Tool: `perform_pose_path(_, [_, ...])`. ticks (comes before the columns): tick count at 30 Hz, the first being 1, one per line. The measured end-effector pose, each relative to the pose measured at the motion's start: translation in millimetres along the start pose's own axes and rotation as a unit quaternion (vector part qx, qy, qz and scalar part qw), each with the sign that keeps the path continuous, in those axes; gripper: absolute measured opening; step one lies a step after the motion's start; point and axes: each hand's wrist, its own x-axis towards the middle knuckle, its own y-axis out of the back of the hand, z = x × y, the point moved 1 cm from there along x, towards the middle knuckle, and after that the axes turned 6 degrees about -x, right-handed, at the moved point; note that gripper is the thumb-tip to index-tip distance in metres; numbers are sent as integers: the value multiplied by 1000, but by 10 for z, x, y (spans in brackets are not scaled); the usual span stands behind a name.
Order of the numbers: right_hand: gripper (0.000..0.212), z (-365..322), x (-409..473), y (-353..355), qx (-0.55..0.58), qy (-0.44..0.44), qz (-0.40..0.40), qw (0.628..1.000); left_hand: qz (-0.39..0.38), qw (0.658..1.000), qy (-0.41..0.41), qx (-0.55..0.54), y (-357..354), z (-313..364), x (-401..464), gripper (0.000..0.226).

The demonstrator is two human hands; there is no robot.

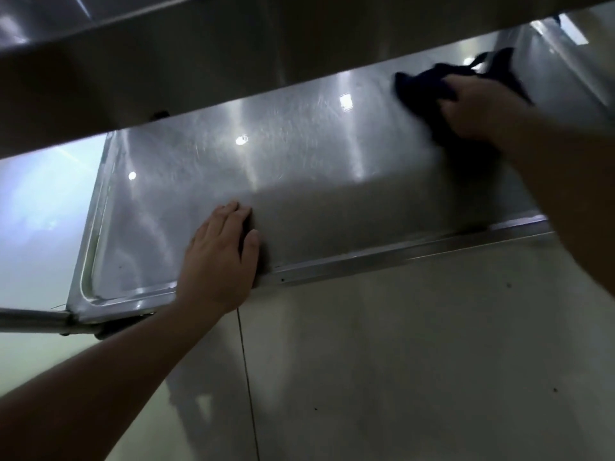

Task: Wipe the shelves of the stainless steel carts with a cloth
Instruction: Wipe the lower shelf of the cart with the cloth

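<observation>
The right hand (472, 108) gripped the dark cloth (422, 88) at the lower shelf's (316, 181) far right end. The unwiped length ran leftward toward the flat, open left hand (221, 254).

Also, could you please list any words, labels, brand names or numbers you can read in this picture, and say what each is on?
None can be read.
The shelf being wiped shows only scratches and light reflections.
The dark cloth under the right hand shows no tag or print.
The shelf above and the floor show no print or sign.
The left hand rests flat on the shelf and may hide a bit of its front edge.
</observation>
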Motion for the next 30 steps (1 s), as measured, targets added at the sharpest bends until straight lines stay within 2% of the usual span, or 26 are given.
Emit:
perform_pose_path(4, [54, 974, -110, 201, -22, -147, -25, 989, 11, 1000, -9, -2, -20, -23, 15, 59])
perform_pose_path(8, [53, 1215, -509, 193, -9, -177, -18, 984, 12, 1000, -3, -7, -36, -40, -5, 58])
perform_pose_path(10, [53, 1175, -721, 155, 3, -164, -10, 986, 10, 1000, -4, -8, -40, -40, -9, 57])
perform_pose_path(13, [57, 971, -1072, 85, 5, -117, -7, 993, 5, 1000, -11, -5, -41, -29, 6, 59])
perform_pose_path(16, [55, 434, -1371, -47, 2, -54, -14, 998, 5, 1000, -13, -2, -32, -19, 15, 62])
perform_pose_path(20, [59, -434, -1481, -251, -13, 134, -52, 990, 3, 1000, -13, 1, -13, 24, 12, 64])
perform_pose_path(22, [57, -575, -1420, -282, -18, 209, -75, 975, 4, 1000, -17, 4, -3, 26, 17, 64])
perform_pose_path(23, [55, -542, -1357, -268, -13, 220, -78, 972, 5, 1000, -18, 2, 0, 30, 18, 64])
perform_pose_path(26, [51, -199, -1097, -152, 6, 159, -35, 987, 5, 1000, -18, 0, 1, 44, 17, 63])
perform_pose_path(30, [55, 687, -904, 89, 0, -70, 3, 998, 7, 1000, -19, -2, -3, 45, 5, 62])
